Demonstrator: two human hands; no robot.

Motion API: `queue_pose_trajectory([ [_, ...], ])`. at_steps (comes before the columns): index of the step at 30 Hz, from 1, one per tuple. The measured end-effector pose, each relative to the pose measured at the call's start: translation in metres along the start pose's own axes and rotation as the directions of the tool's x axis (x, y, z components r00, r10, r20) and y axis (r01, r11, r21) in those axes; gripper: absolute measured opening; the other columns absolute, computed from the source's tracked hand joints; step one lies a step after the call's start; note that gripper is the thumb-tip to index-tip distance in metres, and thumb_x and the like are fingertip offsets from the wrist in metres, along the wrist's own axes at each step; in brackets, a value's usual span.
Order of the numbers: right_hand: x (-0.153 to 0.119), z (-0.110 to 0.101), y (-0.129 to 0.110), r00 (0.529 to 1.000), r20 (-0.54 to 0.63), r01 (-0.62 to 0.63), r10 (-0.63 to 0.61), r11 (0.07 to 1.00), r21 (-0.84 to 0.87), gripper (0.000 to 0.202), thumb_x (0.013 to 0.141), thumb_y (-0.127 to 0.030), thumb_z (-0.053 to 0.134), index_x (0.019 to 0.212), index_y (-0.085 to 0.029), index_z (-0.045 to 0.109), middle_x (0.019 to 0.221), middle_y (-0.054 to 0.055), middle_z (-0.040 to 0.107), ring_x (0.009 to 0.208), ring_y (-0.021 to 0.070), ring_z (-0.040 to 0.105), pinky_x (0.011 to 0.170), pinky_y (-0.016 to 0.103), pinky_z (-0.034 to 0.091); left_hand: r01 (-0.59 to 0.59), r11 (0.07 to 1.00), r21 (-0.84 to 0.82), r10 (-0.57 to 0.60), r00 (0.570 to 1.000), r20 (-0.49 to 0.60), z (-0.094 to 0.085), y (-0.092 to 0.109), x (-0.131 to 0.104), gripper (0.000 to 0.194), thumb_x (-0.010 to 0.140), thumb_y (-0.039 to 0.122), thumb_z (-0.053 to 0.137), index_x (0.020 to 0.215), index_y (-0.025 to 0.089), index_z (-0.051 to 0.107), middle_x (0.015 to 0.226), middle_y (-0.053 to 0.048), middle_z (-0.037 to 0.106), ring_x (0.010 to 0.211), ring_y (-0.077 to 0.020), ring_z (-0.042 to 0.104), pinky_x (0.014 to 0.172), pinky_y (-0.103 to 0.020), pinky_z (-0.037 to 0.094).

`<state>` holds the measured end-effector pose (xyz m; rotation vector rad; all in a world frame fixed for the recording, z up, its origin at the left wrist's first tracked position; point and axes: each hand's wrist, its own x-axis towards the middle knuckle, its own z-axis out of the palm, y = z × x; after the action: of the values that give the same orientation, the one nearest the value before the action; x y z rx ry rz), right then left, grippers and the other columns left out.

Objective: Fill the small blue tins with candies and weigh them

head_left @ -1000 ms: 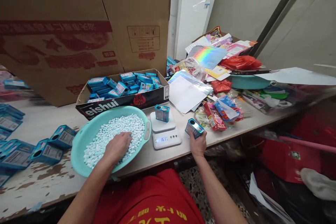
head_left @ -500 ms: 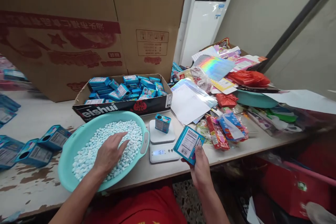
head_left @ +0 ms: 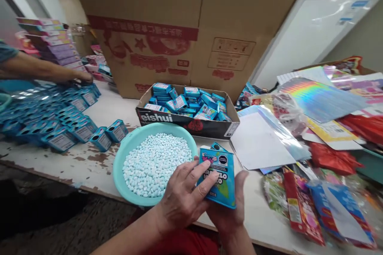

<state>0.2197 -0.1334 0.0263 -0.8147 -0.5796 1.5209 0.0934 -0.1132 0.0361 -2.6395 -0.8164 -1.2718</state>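
In the head view, my right hand (head_left: 239, 195) holds a blue candy box (head_left: 222, 191) from beneath and behind, thumb along its right edge. The box is tilted, its printed face turned toward me. My left hand (head_left: 185, 193) is closed over the box's left side, fingers across the face and thumb hidden. Just left of my hands sits a turquoise basin (head_left: 119, 181) of small pale blue and white candies (head_left: 158, 163). Behind the held box, the top of another blue box (head_left: 218, 146) shows. The scale is almost wholly covered.
A carton tray (head_left: 185, 123) of blue boxes stands behind the basin, before a large cardboard box (head_left: 167, 4). Several open blue boxes (head_left: 83, 129) stand at left, where another person's hand (head_left: 85, 77) reaches in. White sheets (head_left: 260, 139) and candy packets (head_left: 302, 207) lie at right.
My left hand has left the candies and come onto the blue box in my right hand. That box has turned its colourful face toward me. The view has swung left, showing another person's arm.
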Motion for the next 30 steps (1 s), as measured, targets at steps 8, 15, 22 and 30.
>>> queue_pose_trajectory([
  [8,0.034,-0.001,0.004,0.981,0.088,-0.194,0.174,0.924,0.331,0.061,0.072,-0.072,0.056,0.105,-0.022,0.067,0.113,0.007,0.067,0.105,0.0273,0.061,0.099,0.051,0.04,0.215,0.974,-0.073,-0.222,0.969,-0.11,-0.014,-0.022,-0.019,0.041,0.091,0.045,0.045,0.121,0.018,0.048,0.089,-0.009,0.062,0.079,-0.0199,0.06,0.071,-0.035,0.05],
  [15,0.048,0.009,0.013,0.989,0.115,-0.125,0.088,0.923,0.364,0.07,0.069,-0.077,0.055,0.11,-0.021,0.066,0.117,0.007,0.065,0.112,0.0291,0.056,0.097,0.05,0.044,0.133,0.984,-0.115,-0.132,0.991,0.016,-0.008,-0.031,-0.019,0.034,0.093,0.041,0.044,0.116,0.016,0.05,0.069,-0.002,0.068,0.057,-0.0147,0.062,0.054,-0.026,0.044],
  [22,0.059,0.016,0.015,0.988,0.147,-0.113,0.043,0.849,0.516,0.065,0.067,-0.069,0.067,0.109,-0.018,0.066,0.112,0.007,0.068,0.098,0.0233,0.063,0.091,0.04,0.049,0.104,0.982,-0.158,-0.1,0.995,0.03,-0.011,-0.048,-0.015,0.032,0.094,0.038,0.043,0.114,0.015,0.052,0.068,-0.001,0.067,0.057,-0.0134,0.062,0.055,-0.024,0.045],
  [30,0.058,0.004,0.019,0.986,0.165,-0.119,0.033,0.834,0.539,0.072,0.069,-0.069,0.065,0.114,-0.014,0.063,0.116,0.008,0.066,0.099,0.0227,0.063,0.087,0.036,0.05,0.206,0.978,-0.032,-0.2,0.97,0.141,-0.02,-0.082,-0.057,0.022,0.093,0.031,0.048,0.107,0.016,0.057,0.076,-0.002,0.066,0.067,-0.0147,0.061,0.064,-0.026,0.047],
])
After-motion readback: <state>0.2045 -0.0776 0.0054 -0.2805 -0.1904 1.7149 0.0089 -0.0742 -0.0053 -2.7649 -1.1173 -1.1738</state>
